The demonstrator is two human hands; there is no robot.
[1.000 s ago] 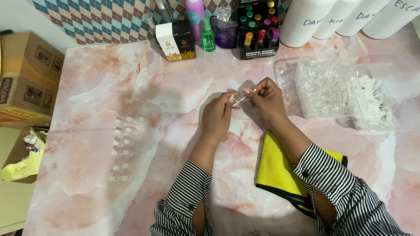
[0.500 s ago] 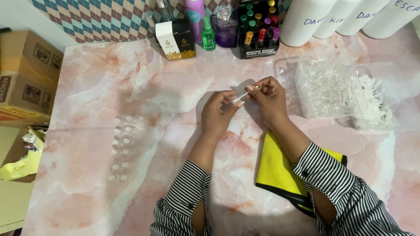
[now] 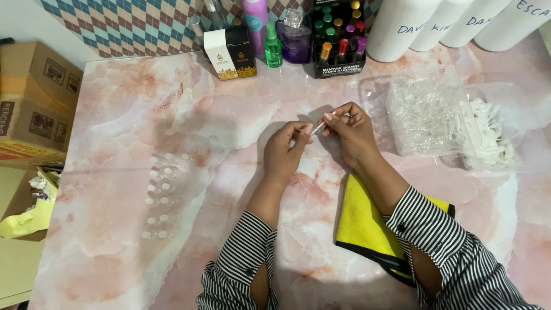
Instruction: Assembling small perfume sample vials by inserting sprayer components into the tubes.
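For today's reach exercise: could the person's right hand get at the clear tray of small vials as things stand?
Probably yes. The clear tray of vials sits just beside the right hand, with only bare tabletop between. However, both hands pinch a small clear vial, so the right hand would have to let go first.

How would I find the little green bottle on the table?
Look along the back edge of the pink marble table, under the checkered wall. The small green bottle stands between a black-and-white box and a purple glass bottle. It is the only all-green one with a green cap.

Both hands, left hand (image 3: 285, 150) and right hand (image 3: 348, 129), pinch a small clear vial (image 3: 318, 128) above the marble table (image 3: 115, 143).
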